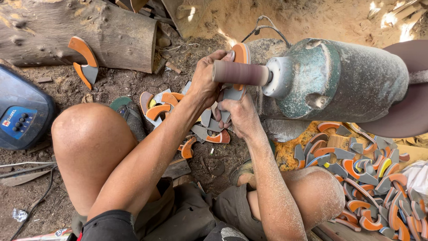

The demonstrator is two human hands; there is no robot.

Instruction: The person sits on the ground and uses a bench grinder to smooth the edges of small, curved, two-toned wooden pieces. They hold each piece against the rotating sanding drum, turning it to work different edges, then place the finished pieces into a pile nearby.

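Observation:
Both hands hold one curved orange-handled knife piece [241,54] with a grey metal blade [232,94] against a maroon sanding drum [240,72]. My left hand [206,80] grips its upper orange end. My right hand [240,114] grips the grey blade end below the drum. The drum sticks out leftward from a dusty green motor [343,80].
A pile of similar orange and grey pieces [370,178] lies at the right; a smaller heap [178,114] lies between my knees. One piece [84,60] leans on a log [80,31]. A blue device [20,114] sits left. Cables [31,167] cross the dirt.

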